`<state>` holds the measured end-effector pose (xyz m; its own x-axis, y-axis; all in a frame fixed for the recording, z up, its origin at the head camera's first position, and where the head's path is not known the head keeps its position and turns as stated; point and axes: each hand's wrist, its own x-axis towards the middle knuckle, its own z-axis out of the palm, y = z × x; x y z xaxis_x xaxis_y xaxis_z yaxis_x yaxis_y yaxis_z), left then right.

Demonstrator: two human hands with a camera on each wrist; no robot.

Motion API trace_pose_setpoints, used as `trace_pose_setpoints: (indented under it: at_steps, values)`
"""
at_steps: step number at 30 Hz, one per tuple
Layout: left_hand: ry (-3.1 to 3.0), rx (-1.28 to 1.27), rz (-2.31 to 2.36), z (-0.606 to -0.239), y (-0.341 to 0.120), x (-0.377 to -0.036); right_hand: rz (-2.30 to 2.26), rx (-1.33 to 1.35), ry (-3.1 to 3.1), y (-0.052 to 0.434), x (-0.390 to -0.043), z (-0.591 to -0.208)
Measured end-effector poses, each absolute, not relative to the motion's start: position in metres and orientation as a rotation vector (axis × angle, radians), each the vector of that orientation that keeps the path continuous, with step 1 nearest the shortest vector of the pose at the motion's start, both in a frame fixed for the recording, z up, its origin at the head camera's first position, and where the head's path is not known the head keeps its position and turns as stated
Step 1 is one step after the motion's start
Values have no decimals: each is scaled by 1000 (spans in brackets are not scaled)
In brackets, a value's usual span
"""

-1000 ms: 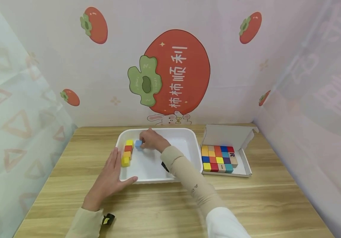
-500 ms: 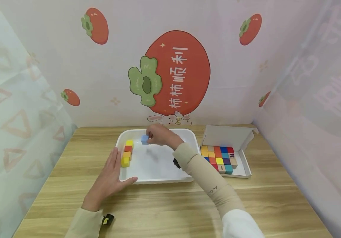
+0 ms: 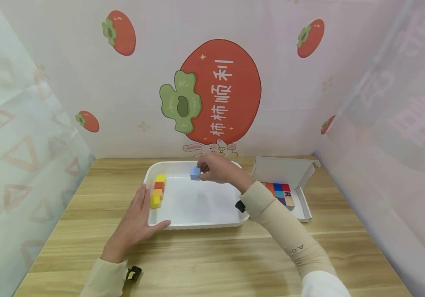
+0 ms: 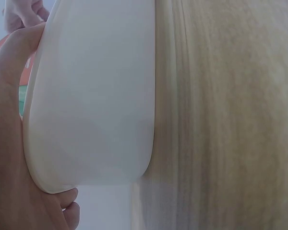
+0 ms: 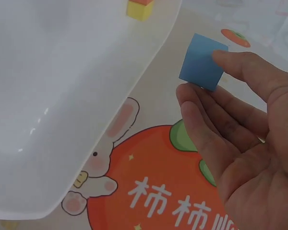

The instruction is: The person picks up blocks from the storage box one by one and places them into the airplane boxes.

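My right hand (image 3: 212,168) pinches a light blue cube (image 3: 195,173) in the air over the back of the white tray (image 3: 197,220); the right wrist view shows the cube (image 5: 202,68) held between thumb and fingertips. A short row of yellow, red and orange cubes (image 3: 158,190) lies along the tray's left side. My left hand (image 3: 138,218) rests flat against the tray's front left corner, thumb along the front rim; in the left wrist view the palm (image 4: 7,158) touches the tray's rim (image 4: 91,96).
An open white cardboard box (image 3: 286,177) with several coloured cubes stands right of the tray, partly hidden by my right forearm. Printed screens close in the wooden table (image 3: 212,255) at the back and both sides.
My right hand has lifted the blue cube from beside the row at the tray's left and carried it to the right and toward the back. The left hand has stayed put.
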<state>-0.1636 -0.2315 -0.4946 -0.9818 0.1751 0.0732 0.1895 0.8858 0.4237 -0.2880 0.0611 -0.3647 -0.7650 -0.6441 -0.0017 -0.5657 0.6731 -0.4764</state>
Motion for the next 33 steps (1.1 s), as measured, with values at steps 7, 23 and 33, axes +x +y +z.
trace_pose_setpoints:
  at_steps: [7, 23, 33]
  values:
    - [-3006, -308, -692, -493, -231, -162, -763, -929, 2691, 95, -261, -367]
    - [-3011, -309, -696, -495, -231, -164, -832, -798, 2762, 173, -223, -381]
    - [-3028, -292, -697, -494, -231, -164, -884, -826, 2835, 253, -219, -383]
